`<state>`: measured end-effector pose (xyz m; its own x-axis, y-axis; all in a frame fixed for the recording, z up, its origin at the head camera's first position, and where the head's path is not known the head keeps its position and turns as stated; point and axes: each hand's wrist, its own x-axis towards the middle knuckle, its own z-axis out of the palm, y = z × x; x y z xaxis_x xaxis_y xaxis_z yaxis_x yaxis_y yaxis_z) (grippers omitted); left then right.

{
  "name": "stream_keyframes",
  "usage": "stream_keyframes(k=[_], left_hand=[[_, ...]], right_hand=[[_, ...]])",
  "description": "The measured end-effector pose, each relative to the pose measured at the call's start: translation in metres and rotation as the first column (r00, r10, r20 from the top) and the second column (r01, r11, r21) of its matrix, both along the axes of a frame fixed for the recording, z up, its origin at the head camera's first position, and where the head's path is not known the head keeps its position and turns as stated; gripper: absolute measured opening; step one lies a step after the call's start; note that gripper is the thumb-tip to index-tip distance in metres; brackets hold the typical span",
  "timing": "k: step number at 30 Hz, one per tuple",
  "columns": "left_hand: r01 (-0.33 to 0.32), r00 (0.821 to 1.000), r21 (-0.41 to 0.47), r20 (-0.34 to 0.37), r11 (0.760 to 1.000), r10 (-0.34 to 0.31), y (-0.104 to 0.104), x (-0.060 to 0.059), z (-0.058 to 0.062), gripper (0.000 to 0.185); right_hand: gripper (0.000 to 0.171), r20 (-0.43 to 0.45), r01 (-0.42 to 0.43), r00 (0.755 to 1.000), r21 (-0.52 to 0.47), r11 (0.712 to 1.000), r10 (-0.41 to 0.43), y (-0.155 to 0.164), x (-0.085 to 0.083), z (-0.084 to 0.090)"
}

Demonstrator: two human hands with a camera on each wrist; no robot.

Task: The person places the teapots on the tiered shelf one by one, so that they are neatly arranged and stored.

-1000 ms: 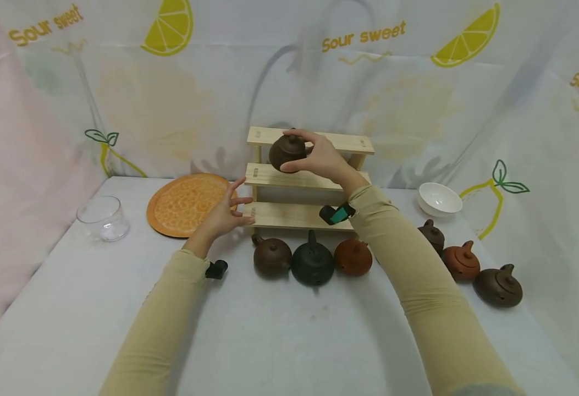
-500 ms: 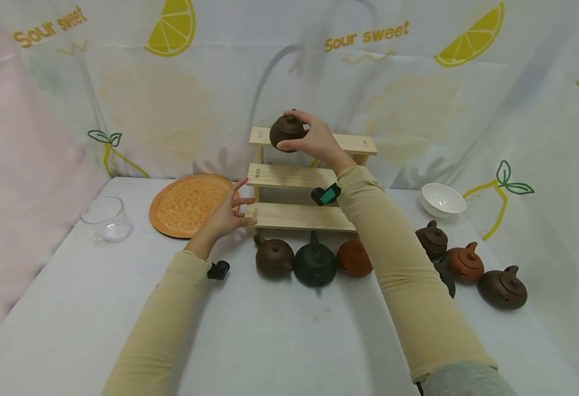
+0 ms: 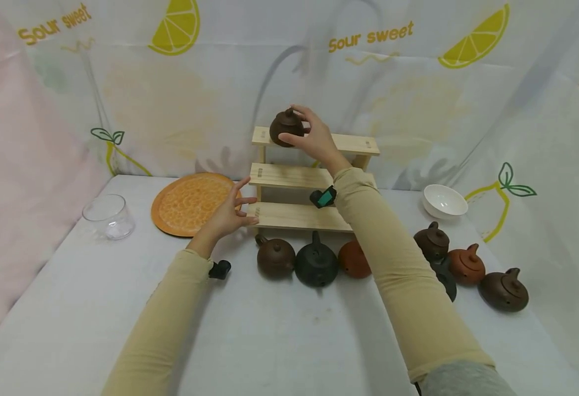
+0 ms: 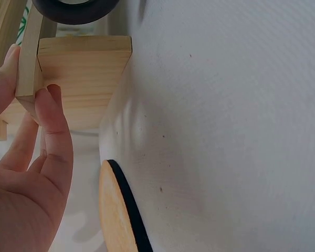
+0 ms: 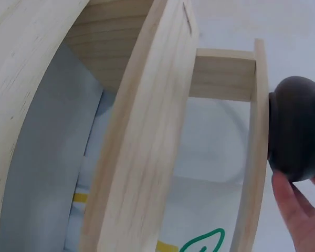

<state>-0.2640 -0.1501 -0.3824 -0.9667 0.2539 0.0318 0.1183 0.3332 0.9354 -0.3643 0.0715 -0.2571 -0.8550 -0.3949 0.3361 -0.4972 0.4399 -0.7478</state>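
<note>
Held teapot [image 3: 282,125]: brown and upright at the 11 o'clock end of the wooden stand [image 3: 294,175]'s top shelf [image 3: 351,143], the person at 6; in the right wrist view its base appears to touch the board.
Right hand [image 3: 316,138]: curved round that pot from its 4 o'clock side, thumb on the near flank, fingers up by its top.
Left hand [image 3: 224,218]: at the stand's 8 o'clock corner, thumb and fingers pinching a board end, apparently to steady it.
Shelf placing: setting down looks nearly finished; the next move probably calls for checking that the base sits flat, then loosening the right fingers without tipping the pot.
Front row: at the stand's 6 o'clock, a plain brown pot [image 3: 276,259], a dark green pot [image 3: 316,265] and an orange-red pot [image 3: 353,259], the last partly behind the right sleeve [image 3: 403,264].
Side cluster: toward 4 o'clock, a small dark pot [image 3: 433,243], a red pot [image 3: 467,266], a wide brown pot [image 3: 503,292] and a near-black piece [image 3: 445,278], mostly hidden.
White surface [image 3: 279,341]: clear glass [image 3: 108,217] at 9, round disc [image 3: 195,204] at 10, white bowl [image 3: 444,202] at 3.
Backdrop [image 3: 249,82]: pale cloth at 12, printed with lemon slices and "Sour sweet".
</note>
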Motion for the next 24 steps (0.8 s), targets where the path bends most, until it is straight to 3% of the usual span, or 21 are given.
stream_keyframes(k=[9,16,24], left_hand=[[-0.007,1.000,-0.006,-0.002,1.000,0.007,-0.0028,0.0000,-0.0001,0.099],[-0.007,1.000,-0.018,0.002,1.000,0.007,-0.0019,0.0002,0.0007,0.099],[-0.003,1.000,-0.012,0.004,1.000,0.003,-0.0004,-0.0007,0.0004,0.099]], right_hand=[[0.055,-0.038,-0.021,0.999,-0.029,0.999,0.020,-0.0027,0.0025,-0.0043],[0.049,-0.062,-0.027,0.998,0.005,1.000,0.027,-0.0066,0.0042,-0.0008],[0.051,-0.019,0.009,1.000,0.016,1.000,-0.009,-0.0020,0.0066,-0.0007]])
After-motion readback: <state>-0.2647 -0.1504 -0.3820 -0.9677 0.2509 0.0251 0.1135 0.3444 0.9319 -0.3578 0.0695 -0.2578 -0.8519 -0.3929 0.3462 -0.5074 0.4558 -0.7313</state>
